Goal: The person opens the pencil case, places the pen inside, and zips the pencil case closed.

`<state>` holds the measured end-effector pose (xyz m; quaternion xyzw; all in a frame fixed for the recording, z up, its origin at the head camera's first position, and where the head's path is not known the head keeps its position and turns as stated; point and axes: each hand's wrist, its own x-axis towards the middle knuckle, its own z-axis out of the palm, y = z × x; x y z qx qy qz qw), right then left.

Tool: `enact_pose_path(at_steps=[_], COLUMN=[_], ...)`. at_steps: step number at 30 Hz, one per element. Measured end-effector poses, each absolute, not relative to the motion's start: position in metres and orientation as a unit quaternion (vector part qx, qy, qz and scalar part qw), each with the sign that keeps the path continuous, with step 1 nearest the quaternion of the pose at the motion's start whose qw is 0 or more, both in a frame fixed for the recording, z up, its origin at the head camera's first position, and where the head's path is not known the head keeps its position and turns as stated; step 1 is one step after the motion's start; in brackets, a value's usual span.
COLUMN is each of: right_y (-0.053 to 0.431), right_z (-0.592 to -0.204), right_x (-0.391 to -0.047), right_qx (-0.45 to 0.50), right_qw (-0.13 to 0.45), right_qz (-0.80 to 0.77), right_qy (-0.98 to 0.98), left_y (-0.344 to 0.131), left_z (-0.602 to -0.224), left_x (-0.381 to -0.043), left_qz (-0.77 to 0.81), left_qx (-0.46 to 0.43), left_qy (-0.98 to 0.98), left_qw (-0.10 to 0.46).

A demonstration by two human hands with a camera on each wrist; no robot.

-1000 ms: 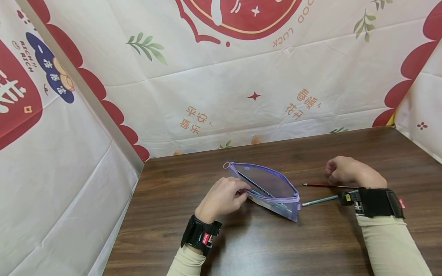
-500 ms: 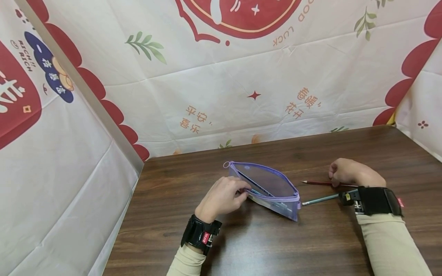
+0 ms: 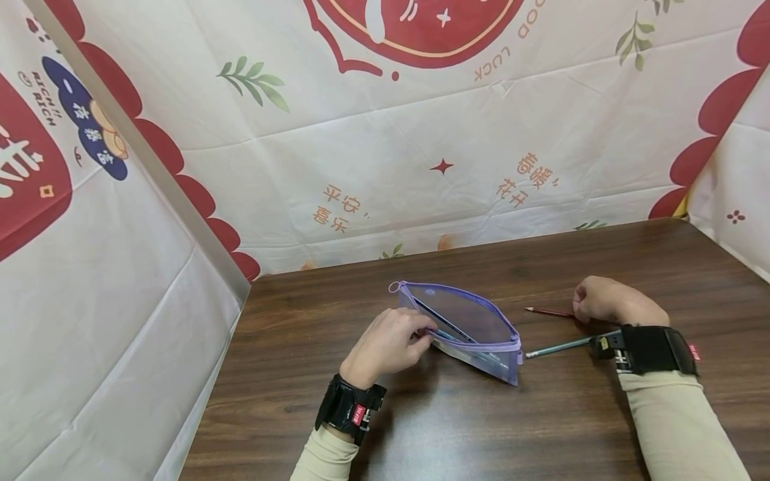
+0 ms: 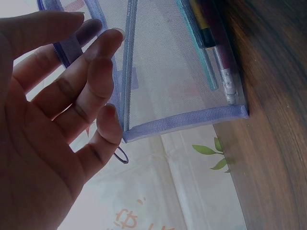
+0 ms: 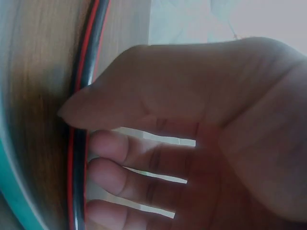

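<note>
In the head view, a purple mesh pencil case (image 3: 481, 316) stands unzipped on the table, its mouth gaping. My left hand (image 3: 385, 344) pinches the near rim between thumb and fingers; the left wrist view shows fingers around the purple edge. Several pens and pencils show through the mesh (image 4: 160, 57). To the right, my right hand (image 3: 616, 300) grips a red-and-black pencil (image 3: 549, 312), whose sharpened tip points left. The right wrist view has the thumb across this pencil (image 5: 76, 187) and curled fingers against its other side. A teal pencil (image 3: 559, 348) lies nearer, partly behind the wrist camera.
The brown wood-grain table (image 3: 481, 434) ends at a white printed cloth (image 3: 385, 160) hanging behind it. Another cloth panel (image 3: 120, 300) rises along the left side. A purple ring (image 3: 394, 287) hangs at the case's far-left corner.
My right hand has closed on the red-and-black pencil, and the pencil's tip has risen slightly in the head view. The left hand and pencil case have stayed put.
</note>
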<state>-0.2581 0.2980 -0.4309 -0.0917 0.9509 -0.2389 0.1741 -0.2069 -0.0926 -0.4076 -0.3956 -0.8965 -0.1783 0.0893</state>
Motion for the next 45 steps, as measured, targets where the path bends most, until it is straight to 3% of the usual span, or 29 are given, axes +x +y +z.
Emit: enact_pose_path(at_steps=[11,45], right_y=[0.2969,0.2925], right_z=[-0.4346,-0.4305], right_x=[-0.2593,-0.2617], right_qx=[-0.098,-0.119], right_qw=[0.182,0.116], right_qz=[-0.230,-0.233], right_qy=[0.951,0.958], left_y=[-0.0927,-0.0923], left_z=[-0.4084,-0.4087], left_x=[-0.2067,-0.2067], left_qz=[-0.177,-0.185], left_qx=[-0.396,-0.400], left_qy=[-0.896,-0.893], left_qw=[0.091,0.095])
